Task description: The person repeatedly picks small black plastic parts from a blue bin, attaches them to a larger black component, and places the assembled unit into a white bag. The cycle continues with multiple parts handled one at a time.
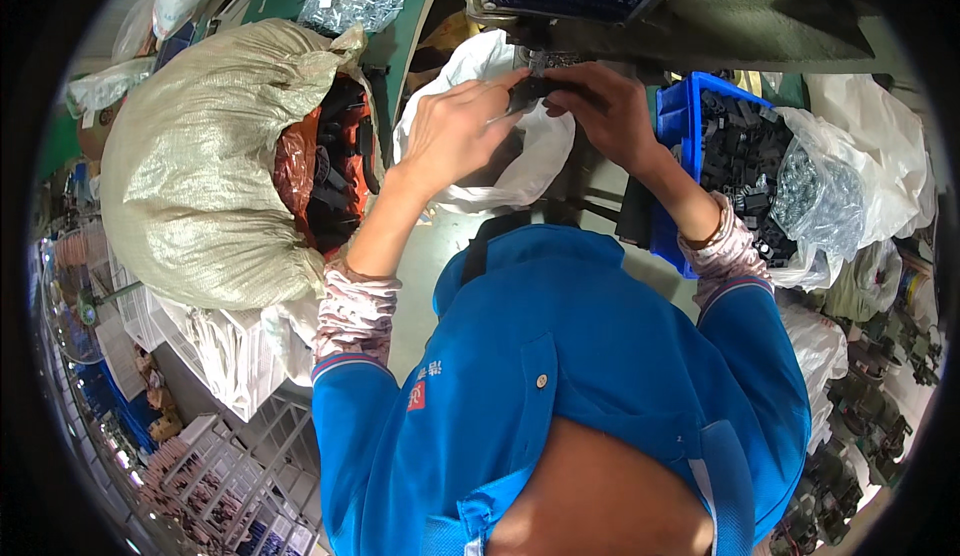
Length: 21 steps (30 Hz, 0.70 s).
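One small, dark part (pixel 532 92) sits between the left hand (pixel 458 131) and right hand (pixel 612 116), both pinching it, a white bag (pixel 548 156) beneath them; fingers cover much of it, leaving its full shape unclear.

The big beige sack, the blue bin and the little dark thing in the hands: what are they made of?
Big beige sack: probably woven plastic, slightly shiny, with a fine crisscross weave.
Blue bin: looks like smooth hard plastic; evenly coloured, with a stiff rim.
Little dark thing: maybe plastic, maybe metal; left hand and right hand hide most of it.
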Each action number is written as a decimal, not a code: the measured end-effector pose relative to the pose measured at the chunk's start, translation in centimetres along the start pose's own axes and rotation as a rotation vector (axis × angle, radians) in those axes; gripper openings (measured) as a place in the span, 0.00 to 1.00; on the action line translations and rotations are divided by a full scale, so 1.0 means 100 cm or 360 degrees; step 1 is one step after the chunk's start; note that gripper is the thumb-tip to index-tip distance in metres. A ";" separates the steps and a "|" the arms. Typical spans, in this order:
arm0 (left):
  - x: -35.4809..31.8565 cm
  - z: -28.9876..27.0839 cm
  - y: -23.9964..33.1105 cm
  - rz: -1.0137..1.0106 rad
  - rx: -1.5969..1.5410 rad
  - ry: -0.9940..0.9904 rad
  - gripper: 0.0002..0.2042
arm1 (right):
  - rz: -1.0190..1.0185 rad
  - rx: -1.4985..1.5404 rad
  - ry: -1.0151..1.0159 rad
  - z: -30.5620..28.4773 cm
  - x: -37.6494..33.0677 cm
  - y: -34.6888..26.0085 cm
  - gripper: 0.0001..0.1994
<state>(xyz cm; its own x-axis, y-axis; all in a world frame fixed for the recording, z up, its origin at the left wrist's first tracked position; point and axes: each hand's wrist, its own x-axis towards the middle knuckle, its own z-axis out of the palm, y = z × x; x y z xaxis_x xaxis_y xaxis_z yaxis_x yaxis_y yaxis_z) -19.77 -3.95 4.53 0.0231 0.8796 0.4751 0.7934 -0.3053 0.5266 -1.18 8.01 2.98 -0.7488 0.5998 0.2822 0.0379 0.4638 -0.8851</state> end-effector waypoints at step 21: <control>0.016 -0.011 -0.037 -0.0314 -0.0137 -0.0450 0.11 | 0.0501 0.0178 -0.0049 -0.003 0.020 0.035 0.14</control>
<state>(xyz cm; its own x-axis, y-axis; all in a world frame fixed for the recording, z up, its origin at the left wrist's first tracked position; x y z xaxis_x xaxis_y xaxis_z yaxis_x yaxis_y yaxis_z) -23.34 -1.81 4.14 0.0513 0.9873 0.1506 0.7456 -0.1382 0.6519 -2.37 11.02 0.53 -0.7315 0.6816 -0.0210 0.1988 0.1836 -0.9627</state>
